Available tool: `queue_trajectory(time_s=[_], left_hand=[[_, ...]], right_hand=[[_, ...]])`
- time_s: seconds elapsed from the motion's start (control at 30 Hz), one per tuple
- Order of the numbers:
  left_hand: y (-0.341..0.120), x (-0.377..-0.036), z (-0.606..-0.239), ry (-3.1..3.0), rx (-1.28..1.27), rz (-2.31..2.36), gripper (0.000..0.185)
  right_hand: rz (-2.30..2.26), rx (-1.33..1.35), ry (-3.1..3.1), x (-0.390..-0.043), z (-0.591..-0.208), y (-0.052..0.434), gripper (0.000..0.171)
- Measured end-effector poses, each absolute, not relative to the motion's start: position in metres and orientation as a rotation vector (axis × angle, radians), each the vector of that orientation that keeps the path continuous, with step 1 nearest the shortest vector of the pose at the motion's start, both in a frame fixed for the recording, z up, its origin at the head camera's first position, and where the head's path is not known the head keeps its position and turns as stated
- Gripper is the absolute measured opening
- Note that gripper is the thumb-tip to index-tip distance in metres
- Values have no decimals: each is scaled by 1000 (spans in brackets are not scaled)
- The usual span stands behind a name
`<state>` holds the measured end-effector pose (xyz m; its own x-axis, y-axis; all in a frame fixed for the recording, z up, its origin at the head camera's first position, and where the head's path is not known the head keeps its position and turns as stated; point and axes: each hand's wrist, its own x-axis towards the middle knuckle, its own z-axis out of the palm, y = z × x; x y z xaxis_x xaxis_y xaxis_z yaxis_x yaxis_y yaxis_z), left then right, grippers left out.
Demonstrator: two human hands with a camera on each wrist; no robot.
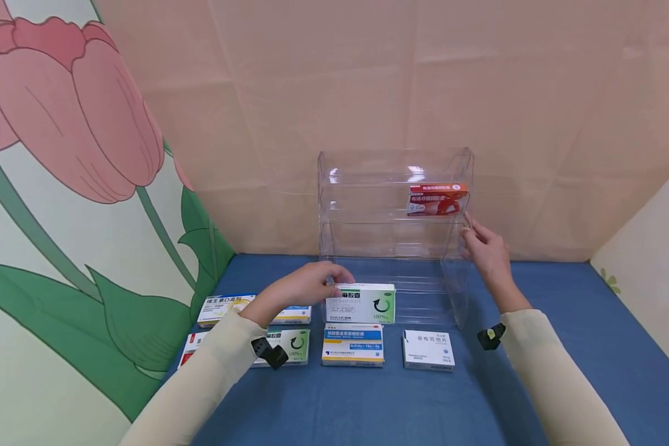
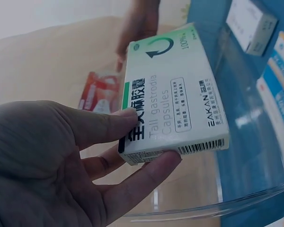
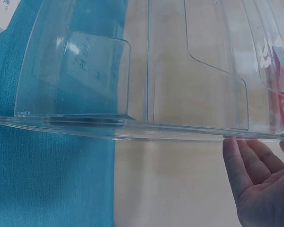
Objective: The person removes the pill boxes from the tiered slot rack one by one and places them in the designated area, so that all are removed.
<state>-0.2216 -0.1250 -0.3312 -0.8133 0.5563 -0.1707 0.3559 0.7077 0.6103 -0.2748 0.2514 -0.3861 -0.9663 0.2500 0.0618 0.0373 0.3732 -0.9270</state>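
So, left hand (image 1: 306, 286) pinching the green-and-white box (image 1: 361, 303) between thumb and fingers, right at the front lip of the clear acrylic rack (image 1: 393, 162), bottom tier. Right hand (image 1: 484, 249) flat with straight fingers against the rack's right side wall. Red box (image 1: 437, 199) parked on an upper tier, far right; rest of the tiers wide open. Blue-and-white box (image 1: 353, 344) and plain white box (image 1: 428, 350) lying on the blue tabletop (image 1: 563, 371) just in front, more boxes off to the left. Left wrist view: box label and barcode up close, fingers (image 2: 146, 177) curled under the box's edge. Right wrist view: only fingertips (image 3: 246, 161) touching the rack's edge.
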Motion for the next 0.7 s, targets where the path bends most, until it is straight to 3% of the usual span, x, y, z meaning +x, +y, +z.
queue_trajectory(time_s=[0.7], left_hand=[[-133, -178, -390, 2265, 680, 828, 25]], right_hand=[[1603, -248, -2442, -275, -384, 251, 59]])
